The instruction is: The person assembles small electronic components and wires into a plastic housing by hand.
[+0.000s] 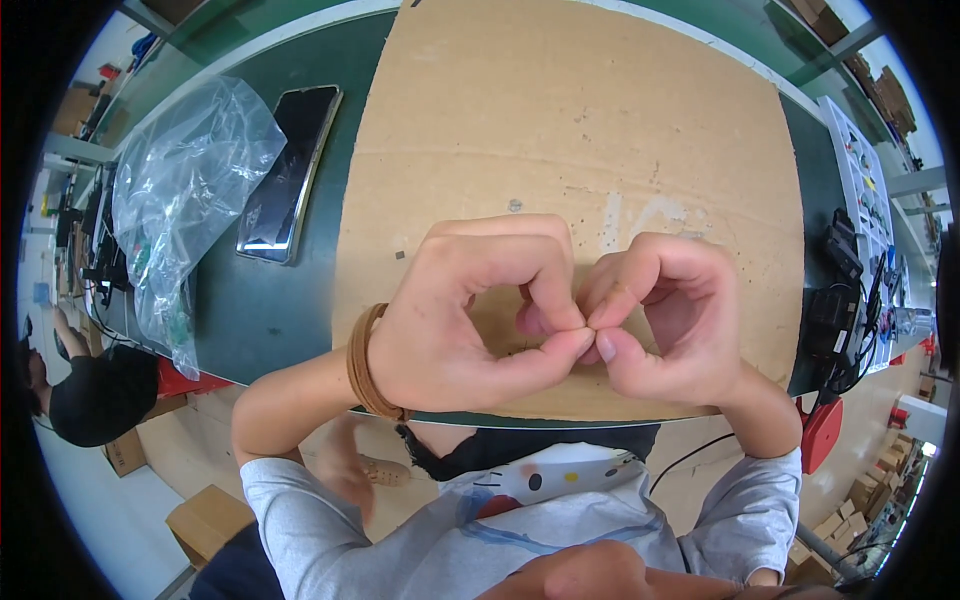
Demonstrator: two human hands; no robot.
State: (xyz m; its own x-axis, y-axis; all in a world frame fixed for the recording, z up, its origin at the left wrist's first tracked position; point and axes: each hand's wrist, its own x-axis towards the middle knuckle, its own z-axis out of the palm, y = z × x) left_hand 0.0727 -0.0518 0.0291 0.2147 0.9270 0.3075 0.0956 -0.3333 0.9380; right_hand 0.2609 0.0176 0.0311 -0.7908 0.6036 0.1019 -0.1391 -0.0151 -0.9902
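Hands together above tan cardboard

I see the left forearm and right forearm angled inward, the left hand and right hand curled into rings, thumbs pinched against forefingers, their fingertips meeting between.

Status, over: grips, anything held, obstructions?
Left grip, right grip pinched, fingertips meeting. Anything held: can't tell. Flat tan cardboard sheet beneath. Crumpled clear plastic bag off left, not obstructing.
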